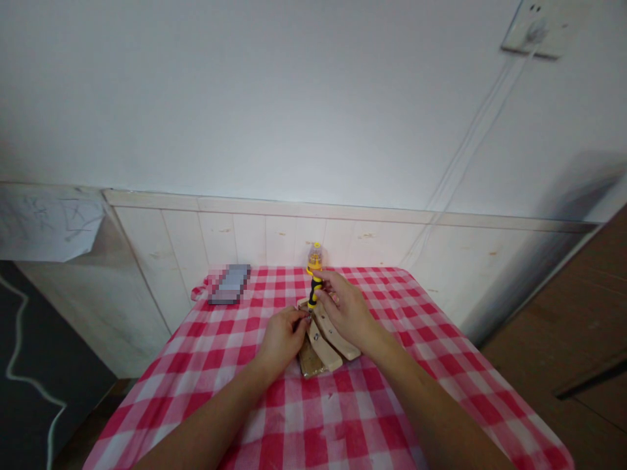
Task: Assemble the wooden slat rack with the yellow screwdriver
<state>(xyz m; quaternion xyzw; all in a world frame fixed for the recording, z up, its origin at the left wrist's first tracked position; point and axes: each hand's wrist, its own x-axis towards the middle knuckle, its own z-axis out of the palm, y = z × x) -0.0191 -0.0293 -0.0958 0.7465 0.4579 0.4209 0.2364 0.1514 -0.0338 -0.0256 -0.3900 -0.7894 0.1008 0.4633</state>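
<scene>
My right hand (pixel 347 310) is closed round a yellow-and-black screwdriver (pixel 316 285), which stands nearly upright with its tip down. The fingers of my left hand (pixel 284 336) pinch together beside that tip; what they hold, if anything, is too small to make out. Below both hands lies a curved pale wooden piece (pixel 327 352) with a dark screw or hole in its face. A second curved pale piece (pixel 347 347) rests close along its right side. Under them shows a brown flat piece (pixel 309 363), seemingly in clear wrapping. My hands hide the far ends of these pieces.
A red-and-white checked cloth (pixel 274 418) covers the table. Behind the screwdriver stands a clear and yellow case (pixel 315 258). A phone-like device (pixel 232 285), partly blurred, lies at the back left. The panelled wall (pixel 249 238) borders the far edge.
</scene>
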